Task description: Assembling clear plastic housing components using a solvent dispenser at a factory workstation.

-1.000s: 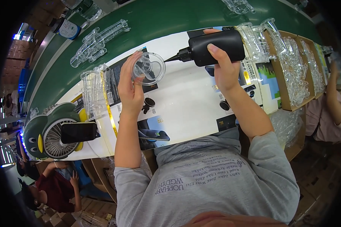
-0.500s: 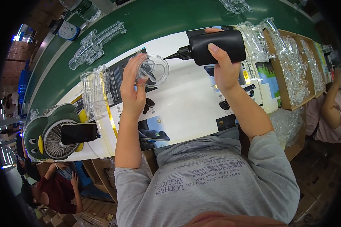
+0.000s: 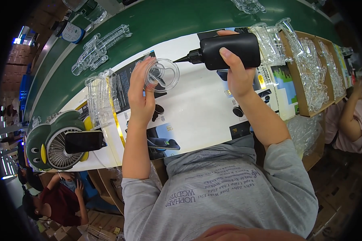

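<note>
My left hand (image 3: 140,96) is closed around a clear plastic cylinder (image 3: 173,78), its round open end turned up toward me. A curved divider shows inside that end. My right hand (image 3: 241,78) grips a black squeeze bottle (image 3: 231,51) lying sideways, thumb on its near face. The bottle's thin pointed nozzle (image 3: 182,59) aims left, its tip at or very close to the cylinder's upper right rim. Whether any liquid comes out is too small to tell. Beneath both hands lies a white printed sheet (image 3: 197,116).
Several clear tubes (image 3: 96,96) stand left of my left hand, others (image 3: 265,44) beyond my right. Clear parts (image 3: 102,50) lie on the green surface (image 3: 165,24). At right is a cardboard tray (image 3: 303,90) of clear pieces; at left, a fan (image 3: 60,150) with a phone (image 3: 83,141). Two people sit nearby.
The clear parts on the green surface have shifted slightly left. My hands, the cylinder and the bottle have hardly moved.
</note>
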Demonstrator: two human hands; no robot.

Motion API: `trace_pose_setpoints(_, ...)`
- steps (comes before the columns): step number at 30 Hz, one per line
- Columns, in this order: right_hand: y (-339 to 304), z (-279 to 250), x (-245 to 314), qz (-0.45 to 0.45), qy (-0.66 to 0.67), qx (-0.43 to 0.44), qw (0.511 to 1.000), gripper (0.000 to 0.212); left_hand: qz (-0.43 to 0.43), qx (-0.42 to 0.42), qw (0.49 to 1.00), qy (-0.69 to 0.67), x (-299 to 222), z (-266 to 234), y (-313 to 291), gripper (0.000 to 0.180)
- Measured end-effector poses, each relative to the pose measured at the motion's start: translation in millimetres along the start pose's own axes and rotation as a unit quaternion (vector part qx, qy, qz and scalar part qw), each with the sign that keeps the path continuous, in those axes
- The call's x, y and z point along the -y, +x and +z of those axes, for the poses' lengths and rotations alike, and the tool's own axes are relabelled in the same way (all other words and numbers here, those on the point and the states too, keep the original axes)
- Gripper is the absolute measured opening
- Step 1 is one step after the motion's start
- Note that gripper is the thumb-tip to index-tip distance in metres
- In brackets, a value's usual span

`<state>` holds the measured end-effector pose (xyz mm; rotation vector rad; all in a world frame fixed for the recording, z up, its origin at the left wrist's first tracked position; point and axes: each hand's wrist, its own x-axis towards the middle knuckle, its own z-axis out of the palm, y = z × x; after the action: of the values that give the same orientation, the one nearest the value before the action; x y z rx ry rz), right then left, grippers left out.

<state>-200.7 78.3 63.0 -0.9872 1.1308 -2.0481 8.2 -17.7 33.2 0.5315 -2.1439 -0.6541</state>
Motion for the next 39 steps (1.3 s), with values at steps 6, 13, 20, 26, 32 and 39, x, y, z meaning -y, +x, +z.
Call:
trace_pose_setpoints(6,0.0,-0.5,-0.7,-0.002,-0.003,0.003,1.0,0.034,-0.018,-0.04,0.999,-0.002,-2.5,2.2,1.4,0.035)
trace_pose_setpoints(13,-0.5,-1.6,-4.1,-0.016,-0.01,0.023,1.0,0.033,-0.032,-0.079,0.996,-0.02,0.5,1.3,-0.7,0.034)
trace_pose_setpoints(20,-1.5,-0.7,-3.1,-0.017,-0.022,0.038,0.999,0.033,-0.039,-0.12,0.989,-0.074,4.2,1.9,-1.9,0.04)
trace_pose_setpoints(26,-2.3,-2.0,-5.8,-0.025,-0.029,0.048,0.998,0.033,-0.057,-0.139,0.984,-0.093,4.4,3.0,-4.1,0.042)
trace_pose_setpoints(32,-4.7,-0.4,-6.6,-0.026,-0.03,0.059,0.997,0.034,-0.035,-0.155,0.982,-0.098,4.0,4.1,-2.8,0.046)
trace_pose_setpoints(39,-6.9,0.7,-5.5,-0.03,-0.059,0.07,0.995,0.033,-0.04,-0.158,0.982,-0.096,5.1,4.5,-3.7,0.048)
